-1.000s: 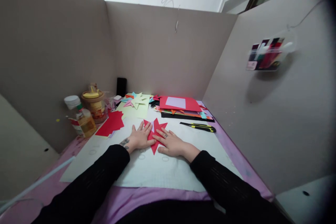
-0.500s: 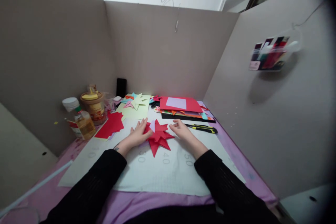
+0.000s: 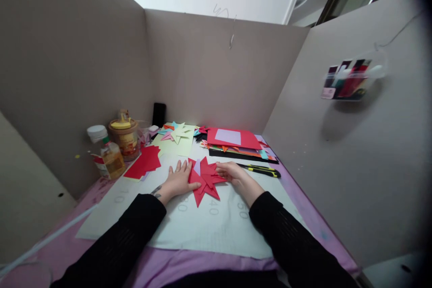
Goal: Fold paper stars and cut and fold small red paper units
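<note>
Cutting mat [image 3: 202, 229] covers the desk centre. Red paper star [image 3: 205, 180] lies on its far half. Left hand [image 3: 178, 179], fingers spread, presses flat on the star's left side. Right hand [image 3: 232, 172] pinches its right point

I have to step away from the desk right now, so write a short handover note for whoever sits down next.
Left hand: flat, fingers spread, pressing the left side of the red paper star onto the white cutting mat.
Right hand: fingers curled at the star's right points, seemingly folding or gripping one.
Around: utility knife just right of the right hand; coloured paper stack behind it; red sheets and glue bottle to the left.
Done: star is cut and partly folded.
Left: apparently more shaping of its points; unclear how many.
</note>
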`<state>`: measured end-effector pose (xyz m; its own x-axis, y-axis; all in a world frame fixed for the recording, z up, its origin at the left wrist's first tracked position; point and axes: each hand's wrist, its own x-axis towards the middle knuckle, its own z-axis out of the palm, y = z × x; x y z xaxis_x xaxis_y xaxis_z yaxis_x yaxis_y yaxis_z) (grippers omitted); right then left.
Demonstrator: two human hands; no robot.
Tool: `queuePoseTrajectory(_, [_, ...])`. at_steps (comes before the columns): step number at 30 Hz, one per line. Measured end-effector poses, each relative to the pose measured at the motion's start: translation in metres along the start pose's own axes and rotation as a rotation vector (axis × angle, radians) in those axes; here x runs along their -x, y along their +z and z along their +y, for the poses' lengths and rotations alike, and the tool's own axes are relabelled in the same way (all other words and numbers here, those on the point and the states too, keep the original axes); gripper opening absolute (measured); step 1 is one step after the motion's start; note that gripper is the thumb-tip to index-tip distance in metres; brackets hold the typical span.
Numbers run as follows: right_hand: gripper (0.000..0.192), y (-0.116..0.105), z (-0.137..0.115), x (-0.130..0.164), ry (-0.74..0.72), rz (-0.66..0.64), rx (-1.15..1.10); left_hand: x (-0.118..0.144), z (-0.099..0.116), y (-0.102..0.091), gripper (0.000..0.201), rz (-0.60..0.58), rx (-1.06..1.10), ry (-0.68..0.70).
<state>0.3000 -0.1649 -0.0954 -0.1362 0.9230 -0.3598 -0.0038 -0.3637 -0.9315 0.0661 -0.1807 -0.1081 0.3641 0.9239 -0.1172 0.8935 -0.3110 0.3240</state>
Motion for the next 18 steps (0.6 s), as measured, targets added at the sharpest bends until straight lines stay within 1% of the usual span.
queuePoseTrajectory(2, [0.015,0.001,0.001,0.002,0.001,-0.057,-0.051,0.001,0.000,-0.001,0.108,0.013,0.030,-0.003])
queuePoseTrajectory(4, [0.015,0.003,0.001,0.003,0.035,-0.140,-0.089,0.001,-0.001,-0.001,0.110,0.025,0.064,0.003])
queuePoseTrajectory(6, [0.017,0.005,0.001,0.004,0.083,-0.185,-0.087,0.002,0.000,-0.002,0.110,0.033,0.094,0.010])
queuePoseTrajectory(8, [0.016,0.008,0.002,0.004,0.103,-0.172,-0.047,0.002,0.000,-0.001,0.110,0.036,0.115,0.013])
queuePoseTrajectory(12, [0.019,0.014,0.006,0.004,0.062,-0.160,0.019,0.004,0.004,-0.006,0.108,0.066,0.138,0.002])
queuePoseTrajectory(14, [0.024,0.016,0.008,0.006,0.013,-0.160,0.002,0.007,0.009,-0.012,0.103,0.142,0.130,0.004])
queuePoseTrajectory(15, [0.027,0.017,0.008,0.007,-0.030,-0.159,-0.017,0.010,0.012,-0.016,0.098,0.207,0.116,0.016])
queuePoseTrajectory(16, [0.029,0.017,0.008,0.009,-0.089,-0.157,-0.037,0.013,0.015,-0.019,0.091,0.282,0.100,0.041])
queuePoseTrajectory(18, [0.032,0.019,0.005,0.012,-0.241,-0.128,-0.058,0.020,0.023,-0.024,0.070,0.423,0.078,0.130])
